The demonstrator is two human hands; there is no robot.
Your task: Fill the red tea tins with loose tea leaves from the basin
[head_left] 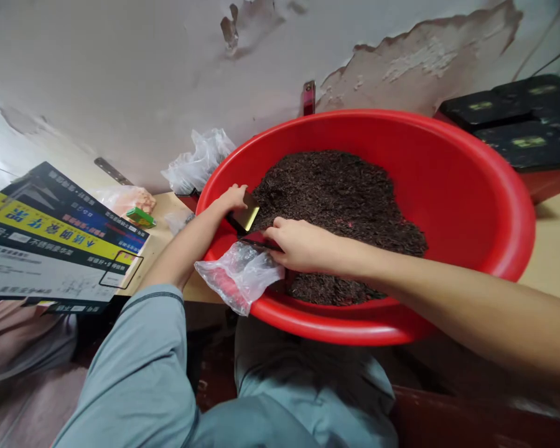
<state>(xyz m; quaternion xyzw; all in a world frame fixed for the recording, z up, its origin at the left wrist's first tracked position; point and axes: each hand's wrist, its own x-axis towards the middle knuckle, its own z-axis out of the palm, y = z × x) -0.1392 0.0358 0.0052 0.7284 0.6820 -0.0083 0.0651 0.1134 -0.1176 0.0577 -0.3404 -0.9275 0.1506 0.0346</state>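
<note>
I log one red basin (476,199) at centre, heaped with dark dried flakes (336,193). One left hand (236,198), at the basin's left side, holding a gold-faced dark box (246,214). One right hand (301,246), nearer, pinching a dark item I see only partly. One clear plastic bag (242,274), draped over the near left rim. Black boxes (518,118), far right. Printed cardboard (58,242), left.

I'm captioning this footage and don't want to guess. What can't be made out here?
All in the head view:
Whatever lies directly under the right hand: hidden by that hand.
Underside of the gold-coloured panel at the left hand: turned away.
Basin floor beneath the dark shreds: covered by them.
Black boxes: cut off by the right edge; label wording too small.
</note>
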